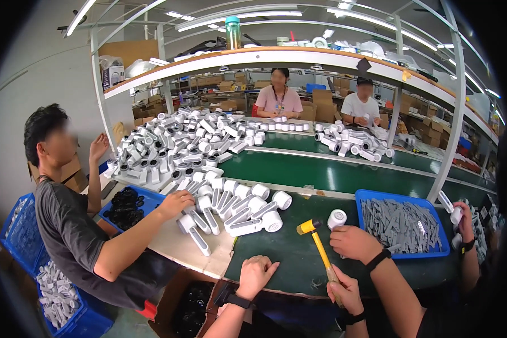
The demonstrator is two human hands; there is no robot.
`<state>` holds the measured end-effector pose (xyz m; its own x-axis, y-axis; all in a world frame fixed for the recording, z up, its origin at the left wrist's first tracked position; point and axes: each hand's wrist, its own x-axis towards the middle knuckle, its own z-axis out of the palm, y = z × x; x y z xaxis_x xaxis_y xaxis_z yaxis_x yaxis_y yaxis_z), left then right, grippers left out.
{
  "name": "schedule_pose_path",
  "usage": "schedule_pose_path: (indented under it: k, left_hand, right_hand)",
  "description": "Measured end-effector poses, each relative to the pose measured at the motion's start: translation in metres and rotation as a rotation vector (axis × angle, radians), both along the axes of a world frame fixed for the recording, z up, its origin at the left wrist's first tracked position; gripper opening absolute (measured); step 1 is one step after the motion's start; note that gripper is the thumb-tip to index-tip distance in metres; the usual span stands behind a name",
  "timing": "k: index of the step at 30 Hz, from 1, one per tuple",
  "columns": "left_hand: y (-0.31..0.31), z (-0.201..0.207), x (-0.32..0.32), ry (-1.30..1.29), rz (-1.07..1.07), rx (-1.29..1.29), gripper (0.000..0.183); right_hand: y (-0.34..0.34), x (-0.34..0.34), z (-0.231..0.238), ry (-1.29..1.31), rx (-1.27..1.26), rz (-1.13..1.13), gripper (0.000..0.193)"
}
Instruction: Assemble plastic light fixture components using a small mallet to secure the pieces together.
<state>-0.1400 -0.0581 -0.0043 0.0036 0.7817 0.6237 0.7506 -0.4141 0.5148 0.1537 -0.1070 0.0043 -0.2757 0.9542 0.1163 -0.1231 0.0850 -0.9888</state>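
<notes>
My right hand is wrapped round the handle of a yellow mallet with a black face, its head raised above the green mat. At the front edge of the table is my left hand, loosely curled with its thumb out to the right; no object shows in it. Beyond the mallet a white round-headed part stands on the mat, touched by a co-worker's hand that reaches in from the right. White-and-grey handheld housings lie in a heap ahead of my left hand.
A blue tray of grey strips sits at the right. At the left, a seated person handles housings beside a blue tray of black pieces. A green conveyor runs behind, under an overhead shelf. Two people sit across.
</notes>
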Motion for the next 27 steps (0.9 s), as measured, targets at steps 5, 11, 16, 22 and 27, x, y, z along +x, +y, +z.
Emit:
schedule_pose_path:
  k: [5,11,16,22,27]
  left_hand:
    - [0.003,0.007,0.009,-0.026,0.009,-0.071,0.015]
    - [0.02,0.025,0.089,0.005,-0.303,-0.056,0.038]
    - [0.062,0.014,0.19,0.1,-0.435,0.206,0.068]
    - [0.073,-0.022,0.21,0.24,-0.25,0.069,0.069]
    - [0.054,0.0,0.152,-0.004,-0.394,-0.082,0.053]
  right_hand:
    - [-0.006,-0.003,0.003,0.079,0.032,-0.012,0.059]
    - [-0.042,0.009,0.0,0.195,0.022,-0.04,0.064]
    - [-0.075,0.027,0.014,0.11,0.091,-0.168,0.063]
    - [-0.093,0.045,0.01,0.132,0.074,-0.255,0.062]
    - [-0.088,0.042,0.005,0.125,0.009,-0.233,0.06]
